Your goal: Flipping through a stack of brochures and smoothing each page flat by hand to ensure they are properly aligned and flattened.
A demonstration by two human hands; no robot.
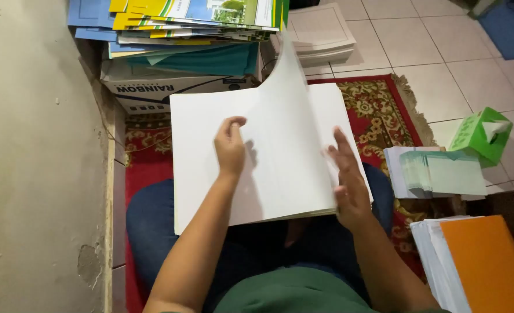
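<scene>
Left hand (230, 145) flat, fingers curled, on white paper stack (205, 156); right hand (348, 182) open against stack's right edge, one sheet (286, 98) raised.

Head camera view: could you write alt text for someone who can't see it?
A seated person's left hand presses on a stack of white paper on their lap while the right hand lifts a sheet. Booklets, paper piles and a green tissue box surround them.

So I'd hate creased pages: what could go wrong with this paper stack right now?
The lifted sheet is curled upright and could crease if the left hand presses it flat. The paper stack rests only on the lap; it may slide off toward the rug, since the right hand steadies just one edge.
</scene>
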